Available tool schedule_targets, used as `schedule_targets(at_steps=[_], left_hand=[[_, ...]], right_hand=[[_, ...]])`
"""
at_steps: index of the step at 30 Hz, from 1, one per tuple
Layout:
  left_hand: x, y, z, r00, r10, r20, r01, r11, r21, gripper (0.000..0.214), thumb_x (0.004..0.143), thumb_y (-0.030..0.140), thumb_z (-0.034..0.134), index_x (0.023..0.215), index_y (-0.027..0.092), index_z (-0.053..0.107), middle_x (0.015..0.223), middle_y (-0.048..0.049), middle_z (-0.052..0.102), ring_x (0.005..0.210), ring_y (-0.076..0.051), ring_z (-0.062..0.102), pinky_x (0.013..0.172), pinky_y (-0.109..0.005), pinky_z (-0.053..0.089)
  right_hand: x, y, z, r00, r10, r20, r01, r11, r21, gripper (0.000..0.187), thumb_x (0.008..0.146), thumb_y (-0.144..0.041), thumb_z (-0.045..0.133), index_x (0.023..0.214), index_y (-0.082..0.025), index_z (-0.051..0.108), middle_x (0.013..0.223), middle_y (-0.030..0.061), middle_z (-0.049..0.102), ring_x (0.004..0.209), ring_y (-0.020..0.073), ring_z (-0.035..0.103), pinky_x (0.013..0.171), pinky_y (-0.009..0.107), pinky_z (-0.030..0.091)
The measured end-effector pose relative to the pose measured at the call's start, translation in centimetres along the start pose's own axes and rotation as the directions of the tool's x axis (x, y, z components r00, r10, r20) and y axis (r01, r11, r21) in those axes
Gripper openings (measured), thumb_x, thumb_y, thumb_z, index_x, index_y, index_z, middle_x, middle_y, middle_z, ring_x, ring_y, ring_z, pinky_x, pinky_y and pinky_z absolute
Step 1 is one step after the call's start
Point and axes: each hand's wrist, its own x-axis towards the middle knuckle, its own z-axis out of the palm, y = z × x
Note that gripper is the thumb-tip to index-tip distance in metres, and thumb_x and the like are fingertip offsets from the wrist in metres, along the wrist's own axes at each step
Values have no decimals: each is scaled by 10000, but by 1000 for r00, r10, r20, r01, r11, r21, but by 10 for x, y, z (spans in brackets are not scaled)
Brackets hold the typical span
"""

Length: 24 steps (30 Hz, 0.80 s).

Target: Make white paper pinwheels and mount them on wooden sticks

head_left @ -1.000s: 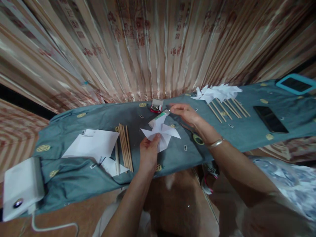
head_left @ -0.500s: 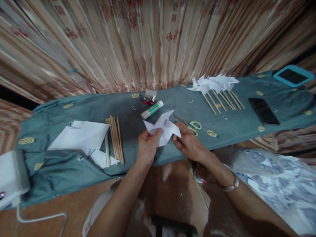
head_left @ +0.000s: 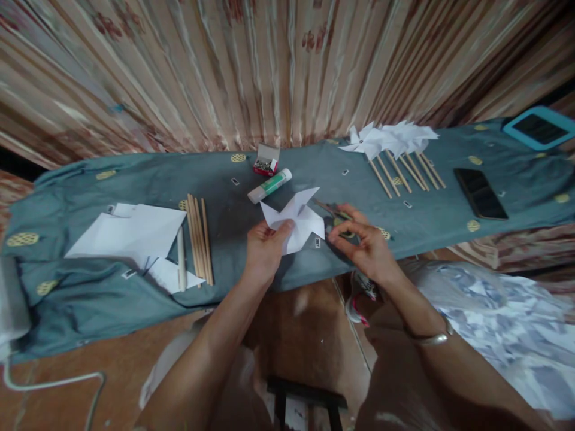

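Note:
My left hand [head_left: 265,251] pinches a white folded paper pinwheel [head_left: 296,218] just above the teal cloth-covered table [head_left: 90,287]. To its right, my right hand [head_left: 363,239] hovers with thumb and fingers drawn together in a pinch; whatever is in it is too small to make out. Beneath that hand lie green-handled scissors [head_left: 335,214], partly hidden. Past the pinwheel sit a glue stick [head_left: 269,185] and an open small box of pins [head_left: 266,161].
Several wooden sticks [head_left: 198,236] and white paper sheets [head_left: 128,230] lie at the left. Finished pinwheels on sticks [head_left: 395,149] lie at the back right, near a black phone [head_left: 480,193] and a blue-edged tablet [head_left: 539,127]. A curtain hangs behind.
My right hand came back from the pin box area to beside the pinwheel, then shifted slightly right over the scissors. The left hand kept holding the pinwheel.

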Motion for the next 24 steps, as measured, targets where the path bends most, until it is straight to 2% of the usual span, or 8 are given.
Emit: schedule_targets(at_steps=[2, 4, 6, 9, 17, 24], left_hand=[[-3, 0, 2, 1000, 7, 17, -8, 1000, 19, 288, 518, 323, 881, 715, 155, 754, 658, -16, 731, 570, -140, 630, 576, -246, 504], [-6, 0, 5, 999, 18, 35, -19, 999, 41, 265, 539, 315, 871, 725, 161, 762, 681, -15, 740, 580, -142, 630, 580, -246, 505], [-9, -1, 9, 998, 29, 55, -33, 998, 59, 230, 559, 293, 862, 725, 165, 767, 704, -14, 747, 582, -140, 626, 575, -242, 499], [-14, -3, 13, 996, 26, 83, -33, 995, 90, 190, 575, 271, 857, 700, 162, 764, 677, -13, 734, 564, -136, 610, 549, -235, 476], [-22, 0, 14, 988, -14, 153, -19, 977, 211, 218, 602, 301, 834, 750, 160, 761, 701, -7, 739, 577, -123, 602, 566, -232, 477], [-25, 4, 16, 985, -47, 164, 15, 982, 187, 250, 579, 330, 860, 728, 157, 757, 687, -9, 736, 559, -109, 587, 545, -216, 466]], right_hand=[[-4, -12, -13, 998, -15, -59, 16, 1000, 15, 82, 862, -287, 626, 839, -292, 705, 1486, 47, 488, 1435, 301, 394, 1173, 589, 316], [-9, -27, -20, 997, -40, -59, 39, 999, -18, 96, 882, -306, 619, 864, -314, 712, 1545, 1, 412, 1474, 290, 321, 1179, 569, 325], [-13, -41, -20, 998, -56, -24, 54, 996, -70, 90, 883, -312, 627, 859, -325, 712, 1569, -46, 366, 1494, 292, 271, 1182, 577, 324], [-14, -53, -13, 998, -66, -24, 63, 994, -93, 103, 887, -312, 631, 826, -304, 714, 1572, -51, 365, 1506, 310, 235, 1189, 593, 303], [-8, -41, -9, 976, -189, -104, 195, 979, 56, 44, 858, -276, 680, 833, -264, 714, 1577, -48, 379, 1516, 288, 224, 1211, 557, 247], [-6, -41, -7, 980, -166, -110, 178, 978, 111, 39, 842, -258, 696, 809, -271, 712, 1563, -56, 405, 1515, 280, 230, 1220, 547, 231]])
